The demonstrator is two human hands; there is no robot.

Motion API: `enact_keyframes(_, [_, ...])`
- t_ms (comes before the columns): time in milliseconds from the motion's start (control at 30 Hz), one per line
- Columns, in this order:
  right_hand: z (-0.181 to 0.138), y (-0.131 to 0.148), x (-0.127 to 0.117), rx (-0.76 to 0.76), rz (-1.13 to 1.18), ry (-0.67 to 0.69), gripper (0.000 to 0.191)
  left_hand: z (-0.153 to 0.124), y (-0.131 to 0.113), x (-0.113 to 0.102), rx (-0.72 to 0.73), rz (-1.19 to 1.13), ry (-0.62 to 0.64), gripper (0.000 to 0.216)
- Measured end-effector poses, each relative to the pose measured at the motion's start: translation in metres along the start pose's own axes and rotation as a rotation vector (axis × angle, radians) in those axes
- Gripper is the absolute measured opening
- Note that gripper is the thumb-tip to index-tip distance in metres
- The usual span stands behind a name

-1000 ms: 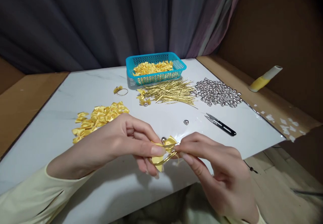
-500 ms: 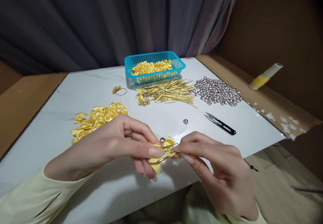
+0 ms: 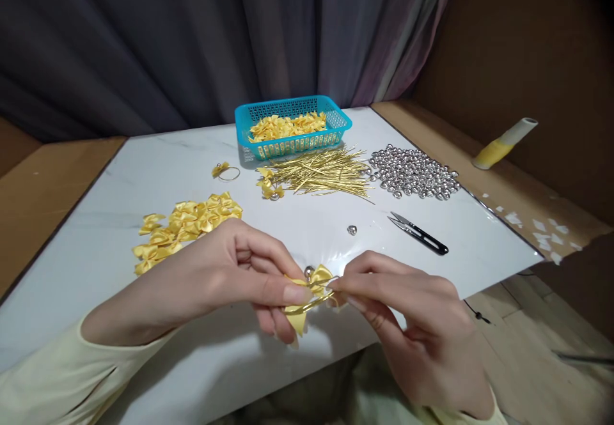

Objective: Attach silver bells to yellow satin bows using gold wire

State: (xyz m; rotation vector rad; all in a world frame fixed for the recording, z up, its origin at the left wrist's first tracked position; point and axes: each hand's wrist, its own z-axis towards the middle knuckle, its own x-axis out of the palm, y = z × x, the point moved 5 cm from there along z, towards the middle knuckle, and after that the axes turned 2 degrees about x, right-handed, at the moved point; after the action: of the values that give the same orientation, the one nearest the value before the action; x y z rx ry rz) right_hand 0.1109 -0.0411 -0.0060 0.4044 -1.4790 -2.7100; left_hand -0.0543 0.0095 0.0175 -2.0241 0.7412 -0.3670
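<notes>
- Little moved since the earlier frame; the held yellow ribbon (image 3: 320,277)'s lower corner dipped slightly.
- Left hand (image 3: 230,275): fingers closed tight on ribbon; right hand (image 3: 422,313): fingers pinched gold wire (image 3: 317,301).
- Held piece, silver bead (image 3: 309,272) beside it, sat between both hands; looked part-assembled.
- Ringed bow (image 3: 220,169) on counter (image 3: 292,220) looked complete.
- Bow pile (image 3: 194,219), wire bundle (image 3: 329,176), bead heap (image 3: 412,172) remained loose.

Over the last second, the left hand (image 3: 230,275) has dipped slightly toward 7 o'clock, the yellow ribbon (image 3: 297,324) and silver bead (image 3: 309,271) with it; the blue basket (image 3: 292,144) now appears slightly further toward 10 o'clock in view.
</notes>
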Motion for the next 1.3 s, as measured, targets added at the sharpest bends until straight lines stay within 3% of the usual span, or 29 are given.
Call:
enact_keyframes(433, [0.001,-0.002,0.001,0.013,0.075,0.035,0.043,0.001,0.005,0.001,-0.023,0.017,0.087,0.004])
enact_keyframes(833, [0.008,-0.012,0.004,0.11,0.365,0.103,0.021,-0.002,0.007,0.006,-0.089,-0.081,0.167,0.008])
enact_keyframes(1300, [0.007,-0.022,0.013,0.241,0.585,0.144,0.017,0.001,0.012,0.009,-0.06,-0.205,0.269,0.007])
